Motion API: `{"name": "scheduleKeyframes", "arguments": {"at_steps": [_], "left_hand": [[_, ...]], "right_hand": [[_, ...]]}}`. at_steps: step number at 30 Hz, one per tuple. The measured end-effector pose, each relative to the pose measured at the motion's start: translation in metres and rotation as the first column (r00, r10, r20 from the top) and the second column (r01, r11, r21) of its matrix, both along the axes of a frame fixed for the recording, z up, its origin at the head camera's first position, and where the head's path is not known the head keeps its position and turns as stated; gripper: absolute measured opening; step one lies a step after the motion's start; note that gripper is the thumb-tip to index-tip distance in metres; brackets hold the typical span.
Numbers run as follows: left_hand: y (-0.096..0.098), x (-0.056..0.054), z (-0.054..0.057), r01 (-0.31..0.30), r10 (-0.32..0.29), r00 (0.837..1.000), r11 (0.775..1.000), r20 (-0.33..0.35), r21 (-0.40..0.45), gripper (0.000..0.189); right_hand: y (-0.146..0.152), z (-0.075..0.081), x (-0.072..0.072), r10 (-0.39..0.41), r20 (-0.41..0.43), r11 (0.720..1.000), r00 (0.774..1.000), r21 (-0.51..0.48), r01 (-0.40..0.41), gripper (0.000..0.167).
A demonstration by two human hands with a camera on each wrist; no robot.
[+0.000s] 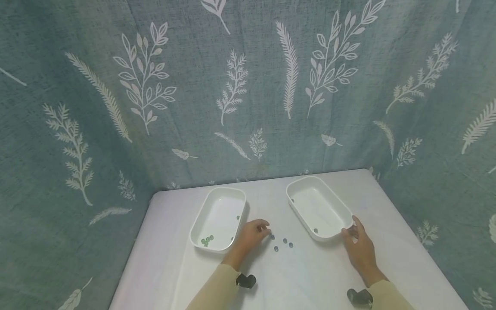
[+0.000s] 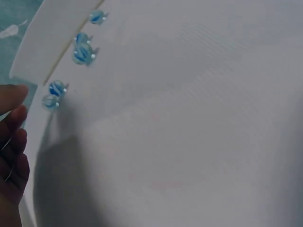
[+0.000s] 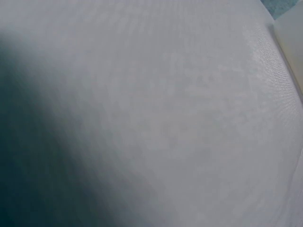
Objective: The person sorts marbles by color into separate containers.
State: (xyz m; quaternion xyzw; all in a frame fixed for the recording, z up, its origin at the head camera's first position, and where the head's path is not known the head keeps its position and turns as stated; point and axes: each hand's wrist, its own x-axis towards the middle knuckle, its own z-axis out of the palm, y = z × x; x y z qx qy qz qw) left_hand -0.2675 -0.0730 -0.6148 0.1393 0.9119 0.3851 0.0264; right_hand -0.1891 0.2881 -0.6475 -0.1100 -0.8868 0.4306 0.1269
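The head view is bright and even, the white desk (image 1: 310, 275) pale under soft, faint shadows. The left wrist view is dimmer and greyer, with small glints on the marbles (image 2: 83, 54); the right wrist view is blurred, its lower left dark.

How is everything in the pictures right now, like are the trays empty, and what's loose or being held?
Left tray: upright, green marbles inside, mostly bunched near one corner.
Right tray: upright, two small marbles seen inside, apart.
Blue-and-white marbles: loose, outside the trays.
Left hand: beside the loose marbles, fingers bent, nothing seen in it.
Right hand: holding the right tray's near corner.
Leafy curtain: hanging.
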Motion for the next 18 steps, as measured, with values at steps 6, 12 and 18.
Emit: {"name": "scheduleKeyframes", "arguments": {"at_steps": [6, 12, 18], "left_hand": [[-0.005, 0.005, -0.01, 0.013, -0.013, 1.0, 1.0, 0.025, -0.015, 0.025], [-0.006, 0.006, -0.016, 0.01, -0.01, 0.999, 1.0, 0.036, -0.007, 0.029], [-0.004, 0.006, -0.023, -0.01, 0.01, 1.0, 1.0, 0.022, -0.023, 0.026]], "right_hand": [[0.0, -0.003, 0.0, -0.008, 0.0, 1.0, 1.0, 0.001, 0.008, 0.072], [0.0, -0.004, 0.0, -0.011, -0.011, 1.0, 1.0, 0.002, 0.011, 0.072], [0.0, -0.003, -0.002, -0.02, 0.001, 1.0, 1.0, 0.01, 0.02, 0.072]]}}
